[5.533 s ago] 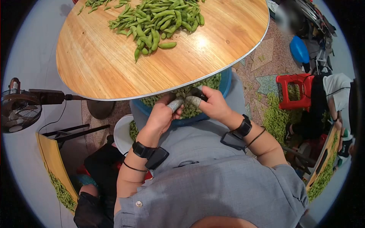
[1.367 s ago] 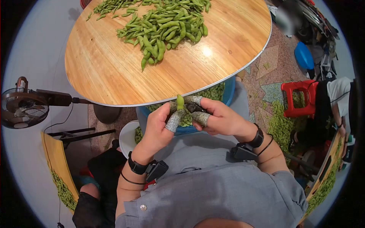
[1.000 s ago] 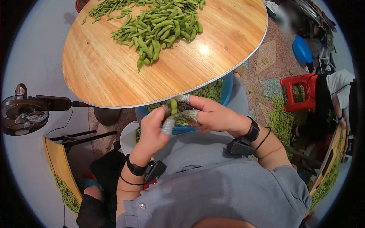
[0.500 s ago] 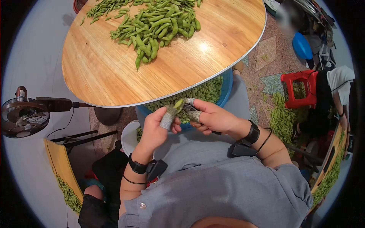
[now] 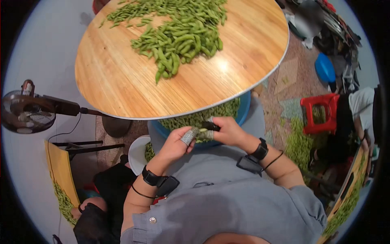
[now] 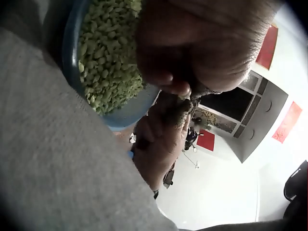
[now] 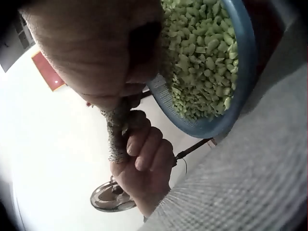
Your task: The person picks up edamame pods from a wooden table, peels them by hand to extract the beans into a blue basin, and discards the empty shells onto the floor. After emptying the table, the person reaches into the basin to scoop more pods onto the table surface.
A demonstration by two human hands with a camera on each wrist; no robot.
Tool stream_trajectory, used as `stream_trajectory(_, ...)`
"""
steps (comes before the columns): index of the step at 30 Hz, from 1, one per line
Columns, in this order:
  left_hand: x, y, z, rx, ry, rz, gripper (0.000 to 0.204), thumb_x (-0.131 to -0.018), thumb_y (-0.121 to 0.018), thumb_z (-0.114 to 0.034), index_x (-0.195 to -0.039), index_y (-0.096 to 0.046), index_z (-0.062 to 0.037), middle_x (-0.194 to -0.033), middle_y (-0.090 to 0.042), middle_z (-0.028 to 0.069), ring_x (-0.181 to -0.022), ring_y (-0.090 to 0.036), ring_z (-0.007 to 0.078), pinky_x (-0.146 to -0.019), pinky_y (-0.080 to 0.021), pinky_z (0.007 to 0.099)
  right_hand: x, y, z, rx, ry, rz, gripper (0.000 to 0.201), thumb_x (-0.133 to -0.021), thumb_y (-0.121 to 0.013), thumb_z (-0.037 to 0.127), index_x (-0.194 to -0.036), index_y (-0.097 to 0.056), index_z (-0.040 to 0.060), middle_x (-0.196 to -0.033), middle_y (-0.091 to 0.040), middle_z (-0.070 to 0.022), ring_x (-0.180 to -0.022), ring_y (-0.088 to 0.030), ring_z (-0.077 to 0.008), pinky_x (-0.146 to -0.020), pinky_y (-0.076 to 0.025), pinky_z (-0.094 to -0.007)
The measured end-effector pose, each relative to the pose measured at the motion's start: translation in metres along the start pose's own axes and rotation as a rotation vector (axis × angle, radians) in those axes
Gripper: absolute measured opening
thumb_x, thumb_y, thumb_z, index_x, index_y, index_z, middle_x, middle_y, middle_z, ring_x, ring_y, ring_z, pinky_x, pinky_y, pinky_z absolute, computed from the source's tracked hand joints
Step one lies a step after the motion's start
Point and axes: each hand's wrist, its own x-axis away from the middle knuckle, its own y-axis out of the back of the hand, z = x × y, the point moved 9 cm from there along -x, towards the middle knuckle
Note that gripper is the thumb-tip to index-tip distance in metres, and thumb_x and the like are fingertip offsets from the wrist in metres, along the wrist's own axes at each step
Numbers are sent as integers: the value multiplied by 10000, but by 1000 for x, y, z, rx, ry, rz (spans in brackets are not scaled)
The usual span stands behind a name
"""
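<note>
Green pods lie on the honey-brown table (grain streaked), shelled beans fill a blue basin.

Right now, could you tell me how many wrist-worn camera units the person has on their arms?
2. One sits on the left wrist, below the left hand; the other on the right wrist, behind the right hand. Both show fully.

A round wooden bench with a metal rim carries a heap of green soybean pods. A black electric fan stands at the left. A red plastic stool and a blue plastic lid sit on the patterned floor.
</note>
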Motion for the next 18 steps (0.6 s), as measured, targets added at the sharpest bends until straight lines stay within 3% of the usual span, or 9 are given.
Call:
stream_trajectory(3, -8, 4, 7, -105, -28, -43, 171, -912, -431, -72, -778, -538, -60, -610, -490, -16, -508, -436, 57, -451, -332, 212, -3, -6, -9, 0, -57, 19, 218, -742, -684, 189, -835, -579, 23, -685, -554, -164, -606, -561, -298, -561, -456, -360)
stream_trajectory(5, -14, 2, -6, -534, -435, -76, 184, -920, -439, -97, -767, -534, -55, -597, -479, -2, -482, -419, 78, -435, -320, 221, -3, 0, 21, 189, 325, -103, 180, -734, -668, 154, -863, -610, 44, -649, -532, -122, -589, -559, -276, -542, -449, -361)
stream_trajectory(6, -13, 2, -13, -530, -445, -86, 184, -920, -439, -97, -767, -534, -55, -597, -479, -2, -482, -419, 78, -435, -320, 221, -4, 0, 22, 196, 335, -96, 180, -734, -668, 154, -863, -610, 44, -649, -532, -122, -589, -559, -276, -542, -449, -361)
stream_trajectory(8, -16, 4, 15, -193, 31, 3, 215, -915, -424, -97, -720, -510, -62, -582, -470, 4, -471, -411, 89, -427, -319, 231, -4, -2, 21, 194, 341, -40, 166, -714, -640, 126, -853, -596, 46, -639, -505, -139, -610, -538, -353, -543, -442, -401)
stream_trajectory(11, -15, 3, 16, 52, 93, -12, 240, -922, -418, -119, -700, -490, -65, -578, -469, 14, -464, -417, 99, -422, -325, 240, -6, -2, 19, 194, 284, -42, 127, -730, -616, 102, -828, -579, 30, -664, -541, -149, -615, -569, -330, -545, -457, -374)
stream_trajectory(18, -21, 5, 25, 135, 90, -46, 222, -914, -408, -101, -714, -492, -55, -562, -472, 28, -452, -430, 114, -413, -328, 243, -14, -8, -9, 120, 80, -49, 129, -753, -589, 101, -831, -563, 1, -647, -566, -184, -590, -577, -357, -542, -472, -388)
